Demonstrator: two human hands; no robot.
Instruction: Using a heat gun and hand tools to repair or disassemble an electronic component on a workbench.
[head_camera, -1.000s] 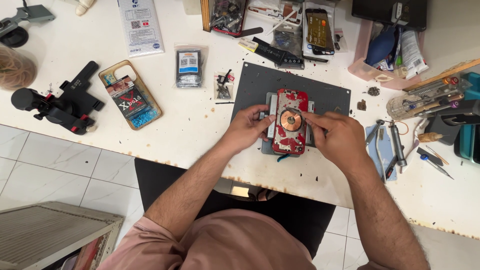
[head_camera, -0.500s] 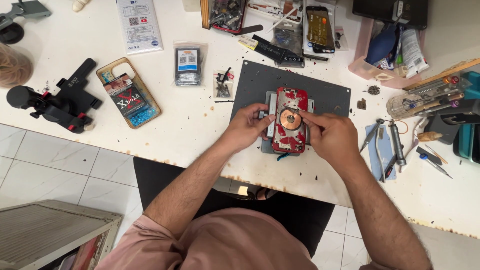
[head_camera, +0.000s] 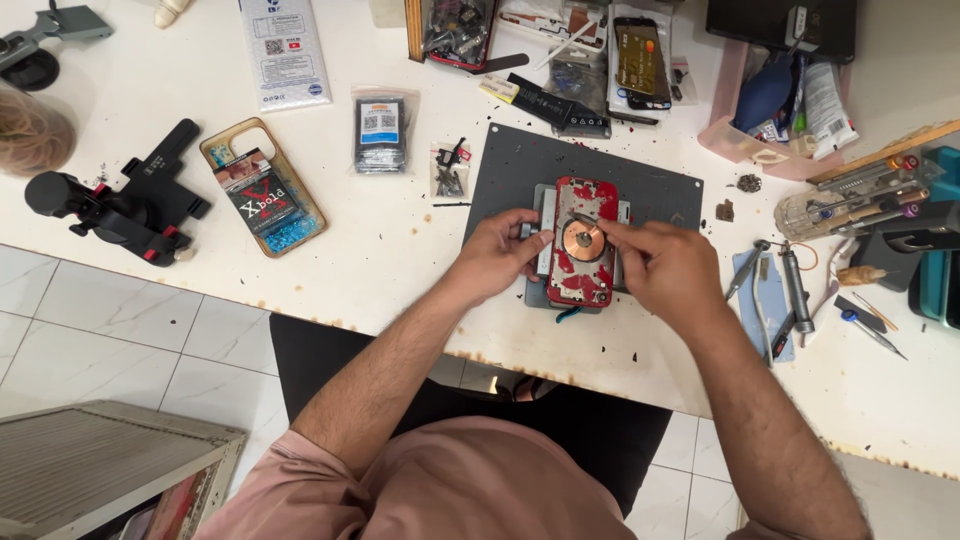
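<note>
From the head camera, looking down, a red phone back (head_camera: 583, 257) with a round copper coil (head_camera: 582, 240) lies clamped in a metal holder (head_camera: 541, 225) on a dark grey mat (head_camera: 510, 170) in the middle of the white table (head_camera: 380, 240). The left hand (head_camera: 497, 255) has its fingers curled against the holder's left side, and the right hand (head_camera: 665, 268) pinches thumb and finger tips together over the coil, though I cannot tell if anything is between them. The red back looks thin, stiff and already chipped, so I think it could crack easily, and the safest place to hold it is by its long side edges, not by the thin coil.
</note>
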